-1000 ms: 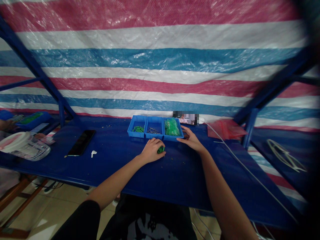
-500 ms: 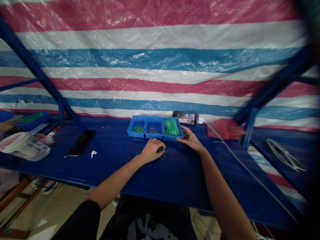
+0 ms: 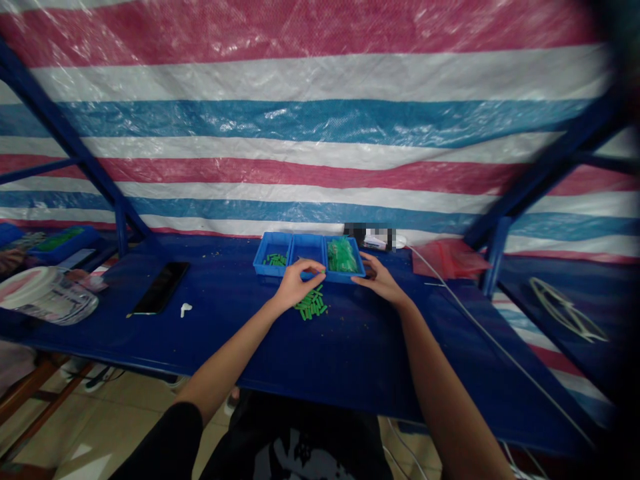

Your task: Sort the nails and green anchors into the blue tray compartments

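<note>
My left hand (image 3: 299,283) is closed in a pinch in front of the middle bin, with a bit of green at its fingertips that looks like a wall plug. A loose heap of green plastic wall plugs (image 3: 312,305) lies on the table just below it. My right hand (image 3: 379,279) curves its thumb and fingers around the near right corner of the right-hand blue bin (image 3: 345,276), which holds green-looking clear plastic bags (image 3: 342,255). More green plugs lie in the left blue bin (image 3: 273,269). The middle blue bin (image 3: 308,244) is partly hidden by my left hand.
A black phone (image 3: 161,288) and a white earbud (image 3: 185,309) lie left on the blue table (image 3: 350,367). Farther left stands a plastic tub (image 3: 50,295). A red plastic bag (image 3: 447,257) and a white cable (image 3: 465,307) are at right. Blue frame posts rise either side.
My left hand has moved up towards the middle bin, and the green plugs it covered now lie spread on the table. My right hand stays at the right bin.
</note>
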Available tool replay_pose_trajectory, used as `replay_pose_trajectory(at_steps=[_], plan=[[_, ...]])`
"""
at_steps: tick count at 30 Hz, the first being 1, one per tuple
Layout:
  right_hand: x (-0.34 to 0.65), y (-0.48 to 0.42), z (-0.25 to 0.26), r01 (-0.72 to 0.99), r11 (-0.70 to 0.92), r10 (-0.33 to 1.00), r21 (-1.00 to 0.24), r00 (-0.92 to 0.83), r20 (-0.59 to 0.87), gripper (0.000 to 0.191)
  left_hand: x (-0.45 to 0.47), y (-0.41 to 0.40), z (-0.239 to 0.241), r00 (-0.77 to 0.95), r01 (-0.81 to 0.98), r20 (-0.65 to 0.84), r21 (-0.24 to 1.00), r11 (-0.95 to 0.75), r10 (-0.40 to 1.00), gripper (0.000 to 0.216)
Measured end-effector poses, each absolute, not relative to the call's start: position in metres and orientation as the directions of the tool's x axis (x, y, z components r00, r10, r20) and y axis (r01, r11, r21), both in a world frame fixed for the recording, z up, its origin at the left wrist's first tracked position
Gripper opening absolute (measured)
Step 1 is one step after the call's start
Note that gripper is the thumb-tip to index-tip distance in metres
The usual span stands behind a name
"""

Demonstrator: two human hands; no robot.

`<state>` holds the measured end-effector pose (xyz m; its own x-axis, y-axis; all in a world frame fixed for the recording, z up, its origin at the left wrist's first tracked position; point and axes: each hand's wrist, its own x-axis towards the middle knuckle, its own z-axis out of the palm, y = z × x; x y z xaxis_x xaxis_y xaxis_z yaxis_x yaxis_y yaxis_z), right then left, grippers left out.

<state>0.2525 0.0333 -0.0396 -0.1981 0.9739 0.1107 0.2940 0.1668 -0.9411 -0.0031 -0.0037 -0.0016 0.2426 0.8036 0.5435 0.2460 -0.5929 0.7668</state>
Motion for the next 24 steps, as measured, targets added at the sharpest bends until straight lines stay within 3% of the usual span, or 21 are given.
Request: replay_pose_trajectory(at_steps=[4,10,18,24], plan=[[0.253,0.034,-0.040,0.297,0.167,0.975,-0.940,-0.195,0.111,0.081,-0.002,0.007,0.015,0.081,0.043,0.493,0.867,-0.497,0.866,0.019],[0.253,0.034,-0.039,0.307,0.170,0.973,-0.936,-0.200,0.111,0.082,0.000,0.012,0.017,-0.039,-0.150,0.446,0.882,-0.447,0.894,0.020],[0.254,0.035,-0.041,0.300,0.176,0.971,-0.937,-0.208,0.116,0.082,-0.003,0.013,0.010,-0.073,-0.183,0.424,0.884,-0.430,0.903,0.019],[0.253,0.034,-0.040,0.279,0.172,0.971,-0.945,-0.209,0.116,0.082,-0.019,0.020,0.003,-0.202,-0.051,0.436,0.889,-0.454,0.877,0.018]])
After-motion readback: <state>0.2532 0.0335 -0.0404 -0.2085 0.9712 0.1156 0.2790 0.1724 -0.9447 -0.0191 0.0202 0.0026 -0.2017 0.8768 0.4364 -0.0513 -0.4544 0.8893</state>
